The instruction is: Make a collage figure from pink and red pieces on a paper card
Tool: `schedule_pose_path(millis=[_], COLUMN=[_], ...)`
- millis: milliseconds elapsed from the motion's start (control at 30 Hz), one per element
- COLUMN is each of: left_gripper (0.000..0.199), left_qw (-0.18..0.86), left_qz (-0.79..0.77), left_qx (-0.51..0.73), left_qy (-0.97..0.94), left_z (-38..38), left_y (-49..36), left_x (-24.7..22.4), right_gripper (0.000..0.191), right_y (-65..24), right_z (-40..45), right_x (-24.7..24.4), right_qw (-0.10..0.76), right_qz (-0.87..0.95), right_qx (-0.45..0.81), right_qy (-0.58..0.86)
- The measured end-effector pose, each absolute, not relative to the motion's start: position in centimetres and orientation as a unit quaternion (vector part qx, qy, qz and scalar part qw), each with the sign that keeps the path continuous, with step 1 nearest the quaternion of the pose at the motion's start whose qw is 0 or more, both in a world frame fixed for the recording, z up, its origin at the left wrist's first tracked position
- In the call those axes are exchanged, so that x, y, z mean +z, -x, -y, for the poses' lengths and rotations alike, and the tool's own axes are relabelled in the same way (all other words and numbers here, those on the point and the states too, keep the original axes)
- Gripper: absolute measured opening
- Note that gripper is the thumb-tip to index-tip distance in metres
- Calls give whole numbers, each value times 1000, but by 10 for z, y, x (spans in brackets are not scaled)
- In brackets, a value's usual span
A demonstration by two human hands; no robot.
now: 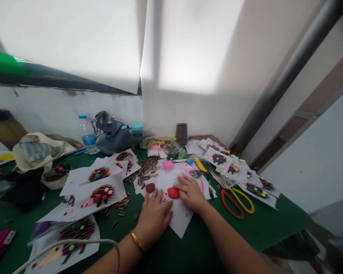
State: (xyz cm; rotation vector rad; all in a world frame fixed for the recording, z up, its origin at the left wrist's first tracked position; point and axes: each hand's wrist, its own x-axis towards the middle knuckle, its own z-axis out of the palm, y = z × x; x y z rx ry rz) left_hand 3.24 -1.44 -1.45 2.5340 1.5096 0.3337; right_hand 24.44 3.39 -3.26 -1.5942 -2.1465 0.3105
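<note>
A flat red clay shape (173, 192) lies on a white sheet of paper (180, 224), with a small pink clay head (165, 196) joined at its left. My left hand (156, 214), a gold bangle at the wrist, rests on the paper with its fingers apart, left of the pink clay. A brown clay lump (150, 187) sits just beyond its fingertips. My right hand (193, 193) lies over the sheet, fingers stretched out, their tips touching the red shape's right edge. Neither hand grips anything.
Sunflower seeds (149, 167) lie in a pile beyond my left hand. Scissors (231, 194) with red and yellow handles and a black pen (210, 186) are at the right. Finished hedgehog pictures (103, 194) lie on both sides. A water bottle (87, 135) stands behind.
</note>
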Motion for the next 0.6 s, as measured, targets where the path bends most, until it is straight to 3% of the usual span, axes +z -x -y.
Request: schedule_pose_path(millis=[600], left_gripper=[34], left_qw=[95], left_qz=[-504], left_qx=[106], left_qy=[-852], left_z=[15], left_y=[-32], left_x=[-13], right_gripper=[37], right_y=[-254], right_z=[-15], right_x=[-29], right_qw=[239], right_qz=[758], right_qx=[98], right_qy=[599])
